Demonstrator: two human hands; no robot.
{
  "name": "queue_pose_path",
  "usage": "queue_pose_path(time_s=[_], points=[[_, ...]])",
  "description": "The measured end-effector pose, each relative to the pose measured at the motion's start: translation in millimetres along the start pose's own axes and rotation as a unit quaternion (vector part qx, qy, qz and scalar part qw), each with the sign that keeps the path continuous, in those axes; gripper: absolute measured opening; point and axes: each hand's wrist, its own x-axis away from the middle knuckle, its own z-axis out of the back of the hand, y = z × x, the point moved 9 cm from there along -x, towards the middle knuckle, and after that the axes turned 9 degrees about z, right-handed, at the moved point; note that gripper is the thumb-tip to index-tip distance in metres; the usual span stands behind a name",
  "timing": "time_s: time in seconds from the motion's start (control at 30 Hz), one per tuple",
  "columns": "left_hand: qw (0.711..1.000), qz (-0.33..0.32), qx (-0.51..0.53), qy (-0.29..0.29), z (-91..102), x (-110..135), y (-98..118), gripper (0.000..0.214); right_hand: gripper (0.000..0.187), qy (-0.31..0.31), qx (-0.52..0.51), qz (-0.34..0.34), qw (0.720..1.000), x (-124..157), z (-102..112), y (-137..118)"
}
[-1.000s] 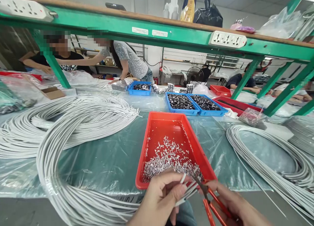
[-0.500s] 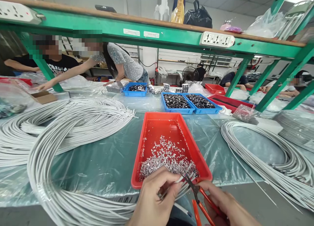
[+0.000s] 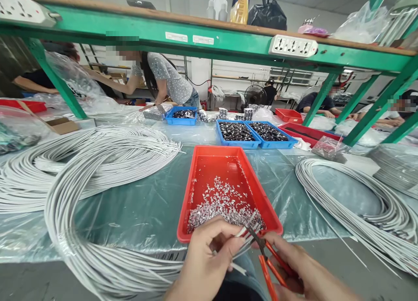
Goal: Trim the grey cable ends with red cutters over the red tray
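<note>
My left hand [image 3: 209, 253] is closed on the ends of a bundle of thin white cables [image 3: 137, 264], pinching one cable end between thumb and fingers. My right hand [image 3: 294, 266] is wrapped around orange-handled wire cutters [image 3: 263, 251]. The dark jaws of the cutters are at the cable ends, just right of my left fingertips; whether they touch a cable is too small to tell. Both hands are at the near edge of a red tray [image 3: 186, 196]. Small shiny silver scraps [image 3: 215, 209] lie heaped in the tray's near half.
Coiled white cables [image 3: 98, 161] lie at left, and another coil [image 3: 352, 218] at right. Blue trays [image 3: 237, 143] of small black parts stand behind. A green shelf frame [image 3: 228, 48] crosses overhead. A co-worker [image 3: 166, 79] leans over the table's far side, holding clear plastic [image 3: 73, 76].
The view has shifted slightly. Across the table, the co-worker's outstretched arm has drawn back, and clear plastic has risen with it. My hands keep hold of the cables and cutters.
</note>
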Motion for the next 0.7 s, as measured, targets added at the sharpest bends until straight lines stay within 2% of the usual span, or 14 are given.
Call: queue_pose_path(time_s=[0.07,0.1,0.2,0.27,0.37,0.5,0.6,0.7], points=[[0.991,0.069,0.113,-0.027,1.0,-1,-5,0.019,0.041,0.047,0.011,0.009,0.999,-5,7,10],[0.985,0.084,0.147,-0.032,1.8,-1,-5,0.021,0.038,0.069,-0.014,0.02,0.997,-8,9,13],[0.978,0.103,0.171,-0.063,-4.1,-2,-7,0.026,0.031,0.123,-0.184,0.058,0.973,-20,11,14],[0.97,0.131,0.178,-0.103,-16.2,-3,-17,0.031,0.029,0.131,-0.275,0.086,0.949,-27,9,7],[0.952,0.14,0.212,-0.168,-34.5,-3,-27,0.034,0.026,0.103,-0.339,0.157,0.922,-38,2,-18],[0.912,0.183,0.28,-0.237,-48.8,-1,-37,0.03,0.006,0.109,-0.359,0.222,0.9,-48,1,-40],[0.882,0.241,0.318,-0.252,-52.5,2,-42,0.027,0.006,0.148,-0.336,0.247,0.897,-49,5,-44],[0.869,0.278,0.325,-0.248,-53.5,3,-44,0.024,0.015,0.197,-0.295,0.27,0.895,-43,11,-46]])
